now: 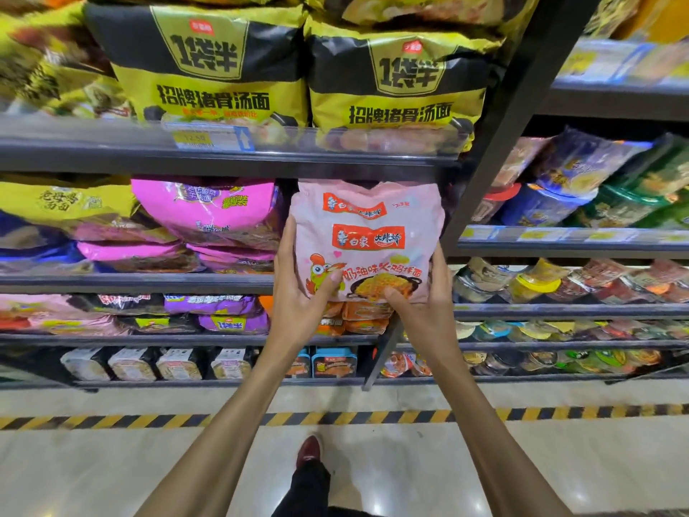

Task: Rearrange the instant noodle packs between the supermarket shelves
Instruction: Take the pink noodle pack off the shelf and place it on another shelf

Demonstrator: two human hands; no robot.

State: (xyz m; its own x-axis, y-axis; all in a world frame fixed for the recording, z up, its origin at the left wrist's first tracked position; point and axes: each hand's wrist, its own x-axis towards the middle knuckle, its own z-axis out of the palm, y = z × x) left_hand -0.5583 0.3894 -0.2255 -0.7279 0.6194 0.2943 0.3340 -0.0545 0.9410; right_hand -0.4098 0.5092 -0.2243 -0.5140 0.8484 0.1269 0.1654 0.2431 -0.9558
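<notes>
Pink film multipack of instant noodles (367,240), printed with a cartoon chicken and a pan of noodles, stands upright in both hands in front of the second shelf level. The left hand (298,292) wraps the pack's lower left edge, thumb laid across the front by the chicken. The right hand (421,311) grips the lower right corner, thumb pressed on the printed pan and fingers out of sight behind. Both hands are closed round it.

The pack's crimped top sits just under the grey front rail (112,158) of the shelf above. Whether its base rests on a shelf I cannot tell. A dark gap shows behind its top edge, between the stacked magenta noodle packs (208,210) on the left and the dark metal upright (496,143) on the right. Flat orange packs (358,315) lie on the level below.

I judge it light and puffy, with slick, crinkly film that can slide in a loose hold, and brittle noodle blocks inside that would crack if squeezed. A two-sided hold low on the edges suits it, supporting the blocks and not pinching the empty film at the top. Pushing it into the gap calls for tipping the top under the rail without catching it.

Farther up, two large black-and-yellow noodle bags (208,69) stand on the higher shelf, and noodle bowls (559,281) fill the bay to the right.
</notes>
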